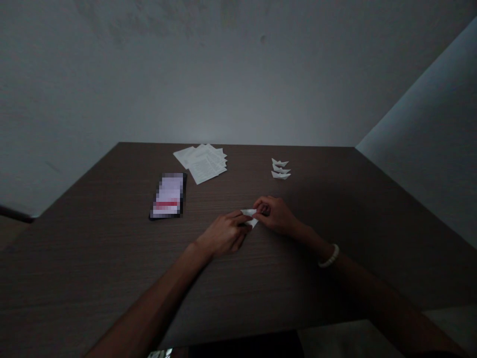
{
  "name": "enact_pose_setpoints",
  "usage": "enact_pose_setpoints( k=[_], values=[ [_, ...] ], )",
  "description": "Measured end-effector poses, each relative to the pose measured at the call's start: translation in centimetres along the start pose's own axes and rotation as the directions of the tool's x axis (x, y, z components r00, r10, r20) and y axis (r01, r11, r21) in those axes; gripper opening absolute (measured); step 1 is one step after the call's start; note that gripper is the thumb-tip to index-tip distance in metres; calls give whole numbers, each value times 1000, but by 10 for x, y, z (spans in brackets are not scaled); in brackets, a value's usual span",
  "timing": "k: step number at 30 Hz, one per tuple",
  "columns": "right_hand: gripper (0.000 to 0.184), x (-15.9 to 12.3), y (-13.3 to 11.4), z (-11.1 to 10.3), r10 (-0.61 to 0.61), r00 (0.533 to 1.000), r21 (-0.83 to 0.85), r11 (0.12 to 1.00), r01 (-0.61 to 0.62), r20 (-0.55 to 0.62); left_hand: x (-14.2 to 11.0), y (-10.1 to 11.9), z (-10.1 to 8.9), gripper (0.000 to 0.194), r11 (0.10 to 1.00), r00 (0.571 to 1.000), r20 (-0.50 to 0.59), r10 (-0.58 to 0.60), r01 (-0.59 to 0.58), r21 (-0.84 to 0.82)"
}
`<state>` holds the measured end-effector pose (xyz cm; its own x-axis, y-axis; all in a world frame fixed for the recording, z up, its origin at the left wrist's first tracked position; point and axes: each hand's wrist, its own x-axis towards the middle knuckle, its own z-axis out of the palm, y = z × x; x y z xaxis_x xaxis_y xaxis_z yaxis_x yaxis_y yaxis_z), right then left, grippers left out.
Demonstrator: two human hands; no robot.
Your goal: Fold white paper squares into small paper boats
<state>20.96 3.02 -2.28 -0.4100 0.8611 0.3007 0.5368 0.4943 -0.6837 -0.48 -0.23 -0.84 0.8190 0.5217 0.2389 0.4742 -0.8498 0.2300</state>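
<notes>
Lying between the two hands — left [226, 231], right [275, 214] — a folded white paper [250, 217] is pinched by both on the bench [257, 278].

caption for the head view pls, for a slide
Both hands work a small folded paper on a dark table, three paper boats beyond.

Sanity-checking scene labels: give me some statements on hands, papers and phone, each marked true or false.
1. The left hand and right hand both touch the small paper. True.
2. The phone lies nearer the person than the sheets. True.
3. The sheets lie apart from one another. False: the sheets overlap.
4. Three paper boats sit to the right of the sheets. True.
5. The phone touches the boats. False: the phone is well to their left.
6. The left wrist wears a band. False: the bracelet is on the right wrist.
</notes>
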Motion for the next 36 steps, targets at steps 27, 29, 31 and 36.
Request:
enact_pose_setpoints(
  k=[27, 29, 31, 36],
  values=[
    [22, -30, 0, -4, -342, 938, -191, 919, 345, 49, 1, 2, -2, 26, 999, 999, 33, -30, 30, 12],
    [22, -32, 0, -5, -357, 931, -218, 905, 366, 79, 1, 3, -2, 26, 999, 999, 25, -37, 37, 13],
    [26, -34, -2, -7, -365, 924, -252, 889, 382, 114, 1, 3, -2, 26, 999, 999, 20, -38, 38, 7],
    [30, -36, -7, -8, -340, 932, -282, 889, 362, 123, 2, 3, -5, 23, 999, 999, 8, -33, 34, -33]
  ],
)
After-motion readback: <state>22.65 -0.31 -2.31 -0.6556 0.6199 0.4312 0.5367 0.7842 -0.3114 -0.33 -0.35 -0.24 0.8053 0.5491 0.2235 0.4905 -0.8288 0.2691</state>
